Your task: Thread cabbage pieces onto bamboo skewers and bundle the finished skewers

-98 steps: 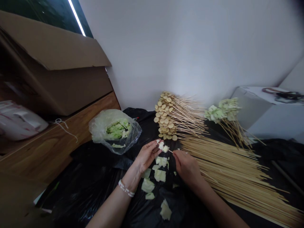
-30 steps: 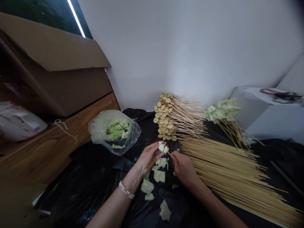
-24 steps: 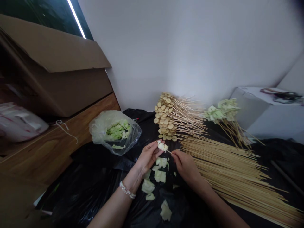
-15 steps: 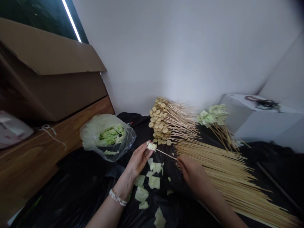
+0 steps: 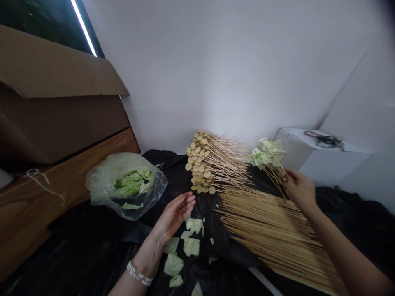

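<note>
My left hand (image 5: pixel 175 213), with a beaded bracelet on its wrist, hovers with nothing in it, its fingers extended and slightly curled. Just beneath it, loose cabbage pieces (image 5: pixel 191 246) lie on black plastic sheeting. Over on the right, my right hand (image 5: pixel 300 190) pinches the stick end of a cabbage skewer at the pile of cabbage skewers (image 5: pixel 268 152). Which stick in that pile it grips is hard to make out. Bare bamboo sticks (image 5: pixel 271 234) lie in a wide row below my right forearm.
Skewers with round pale slices (image 5: pixel 200 160) are stacked by the wall. A clear plastic bag (image 5: pixel 98 185) holds cabbage leaves (image 5: pixel 132 181). On the left stands a cardboard box (image 5: pixel 61 123) on a wooden surface; a white box (image 5: pixel 327 158) with a dark item on top sits at right.
My right hand has carried the cabbage skewer right, to the pile of cabbage skewers. My left hand has let go of the cabbage. The view has turned slightly right.
</note>
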A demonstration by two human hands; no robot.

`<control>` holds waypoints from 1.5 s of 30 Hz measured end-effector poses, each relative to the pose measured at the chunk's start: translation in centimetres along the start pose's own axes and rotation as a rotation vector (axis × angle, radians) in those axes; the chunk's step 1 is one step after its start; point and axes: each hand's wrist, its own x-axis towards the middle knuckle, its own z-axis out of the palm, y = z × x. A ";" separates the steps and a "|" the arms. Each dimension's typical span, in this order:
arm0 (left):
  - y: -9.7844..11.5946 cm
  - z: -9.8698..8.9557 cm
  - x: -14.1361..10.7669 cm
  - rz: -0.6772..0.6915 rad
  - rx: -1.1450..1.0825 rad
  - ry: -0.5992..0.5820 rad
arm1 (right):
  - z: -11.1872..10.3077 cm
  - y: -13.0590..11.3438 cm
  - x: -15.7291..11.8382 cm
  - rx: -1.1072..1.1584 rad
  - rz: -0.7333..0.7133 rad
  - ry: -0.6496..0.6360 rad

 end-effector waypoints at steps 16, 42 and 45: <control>0.3 -0.5 0.2 0.007 0.012 0.035 | 7.0 4.4 4.0 -0.472 -0.196 -0.201; -0.1 -0.4 0.3 0.030 0.180 -0.027 | -0.3 -7.6 -4.6 -0.147 -0.603 -0.536; -0.2 -0.6 0.3 0.060 0.329 -0.078 | 0.0 -9.6 -7.9 -0.047 -0.599 -0.755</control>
